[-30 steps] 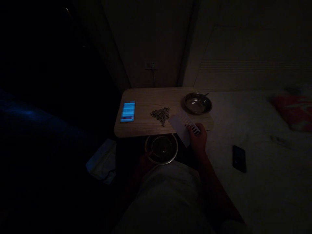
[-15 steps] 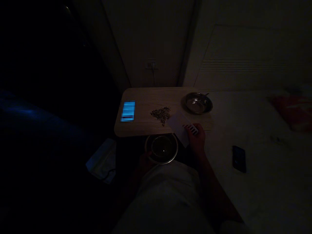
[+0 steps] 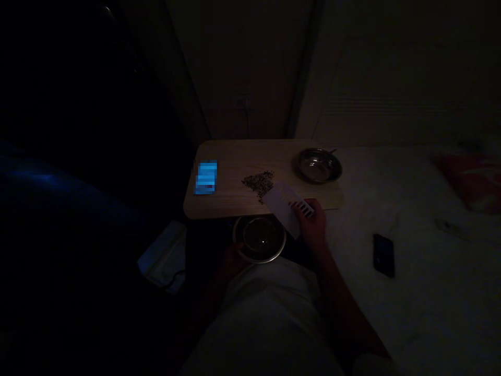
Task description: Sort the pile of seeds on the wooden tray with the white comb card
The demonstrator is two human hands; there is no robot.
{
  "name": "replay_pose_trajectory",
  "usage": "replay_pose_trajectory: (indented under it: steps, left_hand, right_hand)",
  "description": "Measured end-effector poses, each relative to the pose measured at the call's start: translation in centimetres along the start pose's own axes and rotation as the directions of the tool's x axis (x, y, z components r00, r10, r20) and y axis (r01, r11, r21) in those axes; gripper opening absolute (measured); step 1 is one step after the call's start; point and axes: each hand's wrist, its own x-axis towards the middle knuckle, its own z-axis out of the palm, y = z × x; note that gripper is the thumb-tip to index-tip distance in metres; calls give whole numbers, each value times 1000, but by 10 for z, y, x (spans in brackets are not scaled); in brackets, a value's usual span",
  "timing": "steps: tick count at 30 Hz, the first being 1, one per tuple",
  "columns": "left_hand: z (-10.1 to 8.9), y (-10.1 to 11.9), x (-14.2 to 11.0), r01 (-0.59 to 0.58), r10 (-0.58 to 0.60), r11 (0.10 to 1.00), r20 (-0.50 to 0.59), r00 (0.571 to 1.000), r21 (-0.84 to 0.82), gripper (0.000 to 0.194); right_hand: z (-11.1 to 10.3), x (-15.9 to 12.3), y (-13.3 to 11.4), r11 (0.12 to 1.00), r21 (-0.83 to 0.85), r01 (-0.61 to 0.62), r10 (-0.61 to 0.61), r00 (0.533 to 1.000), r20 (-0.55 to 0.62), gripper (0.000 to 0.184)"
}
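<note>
My left hand [image 3: 234, 257], dim in the dark, grips the rim of a round metal bowl [image 3: 280, 251] just below the near edge of the wooden board [image 3: 230, 154]. A white card [image 3: 282, 204] with a row of dark bars along one side is pinched in my right hand [image 3: 313, 223]. The card slants over the board's near edge, its far corner touching or nearly touching a loose pile of small dark and pale grains [image 3: 258, 183]. Part of the card overlaps the bowl's right rim. What lies inside the bowl is too dark to make out.
A second metal bowl [image 3: 320, 167], with a handle sticking out, stands at the board's right end. A lit phone [image 3: 205, 177] lies at the left end. On the pale surface to the right are a dark phone [image 3: 384, 255] and a red packet [image 3: 469, 180].
My right hand has shifted slightly left with the card, bringing its edge closer over the grains and the bowl's rim. The left hand and bowl stay in place.
</note>
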Motion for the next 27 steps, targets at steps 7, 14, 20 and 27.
replay_pose_trajectory:
  steps: [7,14,20,27]
  left_hand:
    - [7,1,-7,-27,30,999,-91,995,28,22]
    - [7,3,-7,-56,59,998,-93,994,36,33]
    - [7,5,-11,-40,44,999,-108,993,37,37]
    - [5,5,-3,-25,27,999,-74,997,28,36]
  right_hand:
    - [-2,-1,-4,1000,10,-22,22,999,27,25]
    - [-2,1,0,1000,1,-26,26,1000,-13,25]
    - [-1,0,0,999,20,-28,27,999,20,25]
    - [0,-1,1,999,32,-40,38,998,47,25]
